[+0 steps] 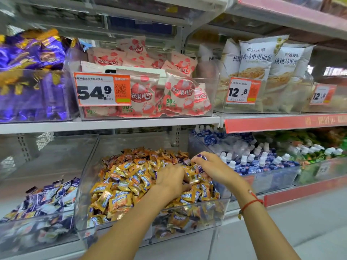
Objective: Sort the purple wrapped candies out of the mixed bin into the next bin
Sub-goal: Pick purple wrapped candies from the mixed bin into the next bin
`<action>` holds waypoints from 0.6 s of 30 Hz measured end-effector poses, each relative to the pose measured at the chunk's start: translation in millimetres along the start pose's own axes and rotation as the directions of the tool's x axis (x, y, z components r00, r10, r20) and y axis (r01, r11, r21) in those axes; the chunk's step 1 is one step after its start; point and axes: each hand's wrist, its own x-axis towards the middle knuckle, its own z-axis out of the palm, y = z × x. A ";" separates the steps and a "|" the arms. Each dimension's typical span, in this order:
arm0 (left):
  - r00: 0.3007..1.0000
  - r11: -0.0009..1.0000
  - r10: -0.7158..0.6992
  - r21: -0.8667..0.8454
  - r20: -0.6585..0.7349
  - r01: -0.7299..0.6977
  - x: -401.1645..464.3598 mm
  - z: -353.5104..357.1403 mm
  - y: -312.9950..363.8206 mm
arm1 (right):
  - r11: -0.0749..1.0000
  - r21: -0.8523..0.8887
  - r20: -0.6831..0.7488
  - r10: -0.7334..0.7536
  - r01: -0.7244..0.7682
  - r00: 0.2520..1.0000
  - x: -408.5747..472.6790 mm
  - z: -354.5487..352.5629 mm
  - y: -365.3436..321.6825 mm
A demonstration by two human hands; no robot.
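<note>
The mixed bin (88, 171), a clear plastic tub on the lower shelf, is heaped with orange-gold wrapped candies (122, 186) and a few purple ones. My left hand (170, 180) digs into the heap near its right side, fingers curled down among the wrappers; what it holds is hidden. My right hand (210, 168) hovers over the bin's right rear and grips purple wrapped candies (201, 157), with another purple piece showing under the palm. The neighbouring bin (22, 166) to the left holds purple and white wrapped candies (48, 199).
To the right stands a bin of small blue bottles with white caps (259, 162). The upper shelf carries purple foil bags (32, 72), a bin of pink snack packs (150, 91) with a 54.9 price tag, and cream bread bags (262, 72). A red cord circles my right wrist.
</note>
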 end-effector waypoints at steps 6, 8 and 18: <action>0.999 0.999 -0.025 -0.040 0.042 0.027 -1.6 -6.8 -14.4 | 0.999 0.031 -0.099 -0.011 0.015 0.995 -2.1 2.0 2.7; 0.987 1.000 -0.013 -0.021 0.160 0.016 -5.2 -11.8 -26.2 | 1.000 0.021 -0.094 0.005 -0.003 0.996 -1.7 2.7 2.5; 0.998 0.970 0.040 -0.237 -0.041 -0.049 -28.9 -19.9 -51.5 | 0.994 0.102 0.108 0.034 -0.045 0.994 -12.5 19.3 -12.5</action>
